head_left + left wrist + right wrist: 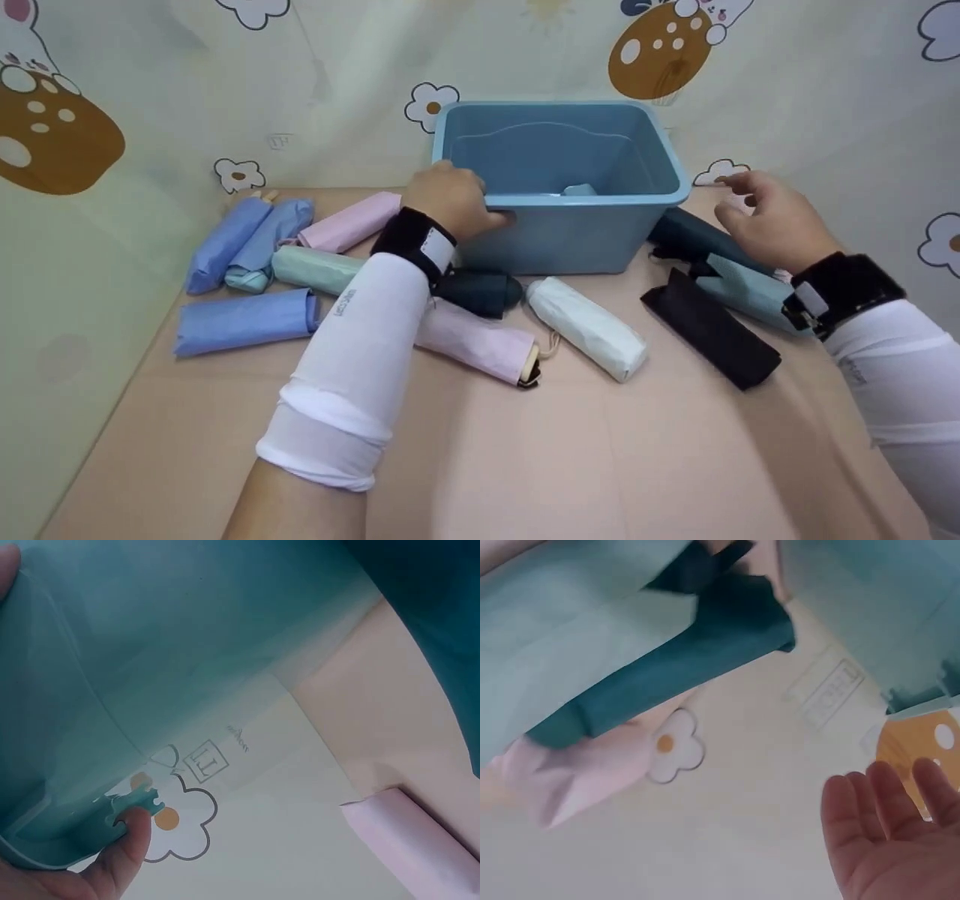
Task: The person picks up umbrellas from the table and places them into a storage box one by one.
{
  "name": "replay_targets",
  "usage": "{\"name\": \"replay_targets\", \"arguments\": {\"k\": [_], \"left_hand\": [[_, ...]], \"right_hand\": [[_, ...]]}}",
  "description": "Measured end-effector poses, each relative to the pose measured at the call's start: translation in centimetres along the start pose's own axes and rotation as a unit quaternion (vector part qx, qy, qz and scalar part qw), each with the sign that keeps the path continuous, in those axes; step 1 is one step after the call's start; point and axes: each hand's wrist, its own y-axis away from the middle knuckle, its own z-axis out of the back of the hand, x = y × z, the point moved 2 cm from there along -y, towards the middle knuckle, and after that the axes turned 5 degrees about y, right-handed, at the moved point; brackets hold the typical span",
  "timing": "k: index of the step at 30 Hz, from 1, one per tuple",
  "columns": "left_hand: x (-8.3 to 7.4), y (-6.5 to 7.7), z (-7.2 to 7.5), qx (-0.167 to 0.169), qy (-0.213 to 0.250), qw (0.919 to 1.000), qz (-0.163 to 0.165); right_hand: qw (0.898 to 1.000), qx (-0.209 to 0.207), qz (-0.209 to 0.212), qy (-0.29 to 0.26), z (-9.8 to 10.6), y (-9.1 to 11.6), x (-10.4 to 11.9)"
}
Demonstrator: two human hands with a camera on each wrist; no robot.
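Observation:
A blue plastic bin [562,236] stands at the back of the table. My left hand [448,199] grips its rim at the left front corner; in the left wrist view the thumb [135,840] lies against the rim. My right hand [780,217] hangs to the right of the bin with loosely bent fingers, apart from the rim, holding nothing. Below it lie a dark teal folded umbrella [705,236], a light teal umbrella [750,289] and a black umbrella [712,330]. Part of a pink umbrella [592,765] shows in the right wrist view.
Left of the bin lie several folded umbrellas, among them a blue one [244,322], a pink one [349,223] and a mint one [315,270]. In front are a dark green [480,292], a pale pink [480,341] and a whitish umbrella [589,328]. A patterned curtain [337,97] hangs behind.

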Motion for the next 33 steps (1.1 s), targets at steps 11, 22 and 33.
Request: {"name": "replay_targets", "arguments": {"k": [11, 22, 33], "left_hand": [[0.2, -0.2, -0.1, 0.005, -0.01, 0.9999, 0.005], [-0.2, 0.0, -0.1, -0.003, -0.018, 0.9998, -0.001], [-0.2, 0.1, 0.0, 0.0, -0.013, 0.9999, 0.002]], "right_hand": [[0.976, 0.163, 0.001, 0.142, -1.3, 1.0, -5.3], [0.962, 0.184, -0.02, 0.201, -3.8, 2.8, -7.7], [0.945, 0.212, -0.061, 0.241, -5.2, 3.5, -8.1]]}}
